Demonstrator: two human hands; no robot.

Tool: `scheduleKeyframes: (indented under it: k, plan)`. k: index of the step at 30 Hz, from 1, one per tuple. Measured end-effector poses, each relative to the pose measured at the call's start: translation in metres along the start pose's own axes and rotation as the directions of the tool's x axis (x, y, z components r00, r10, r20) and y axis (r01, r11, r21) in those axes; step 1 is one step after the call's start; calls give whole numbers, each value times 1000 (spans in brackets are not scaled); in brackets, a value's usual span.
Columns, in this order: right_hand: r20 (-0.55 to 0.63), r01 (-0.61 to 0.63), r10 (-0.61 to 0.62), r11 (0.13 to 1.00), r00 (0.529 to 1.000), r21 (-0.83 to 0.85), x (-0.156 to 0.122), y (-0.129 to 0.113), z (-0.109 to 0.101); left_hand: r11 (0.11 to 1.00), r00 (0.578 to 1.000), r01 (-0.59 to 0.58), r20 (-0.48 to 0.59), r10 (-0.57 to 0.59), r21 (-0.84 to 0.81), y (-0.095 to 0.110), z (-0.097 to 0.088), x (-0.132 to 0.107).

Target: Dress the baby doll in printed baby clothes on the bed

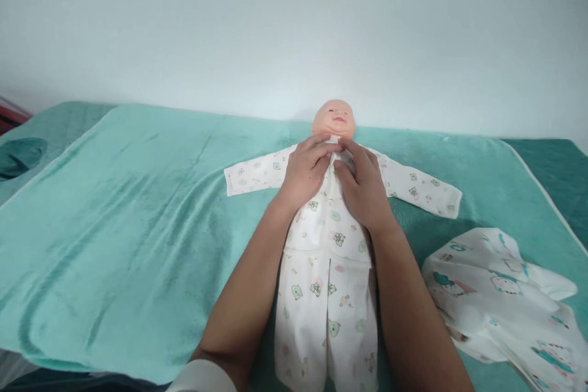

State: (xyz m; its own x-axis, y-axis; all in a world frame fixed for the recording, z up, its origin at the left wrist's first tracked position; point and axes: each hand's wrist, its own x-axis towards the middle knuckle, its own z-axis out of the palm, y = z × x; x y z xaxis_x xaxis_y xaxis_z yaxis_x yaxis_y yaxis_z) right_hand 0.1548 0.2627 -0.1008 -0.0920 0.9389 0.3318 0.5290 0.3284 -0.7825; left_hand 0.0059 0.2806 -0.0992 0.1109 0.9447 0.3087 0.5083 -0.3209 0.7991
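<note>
A baby doll point(334, 117) lies on its back on a teal blanket point(138, 208), dressed in a white printed romper point(327, 282) with its sleeves spread out to both sides. My left hand point(307, 170) rests on the doll's chest, its fingers pinched on the romper's fabric just below the neck. My right hand point(362, 180) sits beside it, fingers also pressed onto the same collar area. The two hands' fingertips meet at the front opening under the doll's chin.
A second white garment point(500, 294) with a teal cartoon print lies crumpled on the blanket at the right. A pale wall point(294, 24) stands right behind the doll's head. A darker teal surface point(551, 159) shows beyond the blanket's right edge.
</note>
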Motion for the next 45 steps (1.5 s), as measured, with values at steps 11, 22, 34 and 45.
scheduleKeyframes:
  k: [11,22,34,45]
  plan:
    - [-88,62,-63,998,994,-16,0,2,3,993,994,20,-100,-32,-119,-1,3,-1]
    - [-232,103,-70,986,970,133,-13,2,3,994,989,28,-142,-42,-101,9,4,-22]
    - [-294,210,-175,973,940,90,-39,6,6,994,994,-57,-102,47,-95,1,1,-37]
    - [-246,227,-214,974,946,25,-32,-2,4,969,998,14,-52,-27,-248,-3,-6,-32]
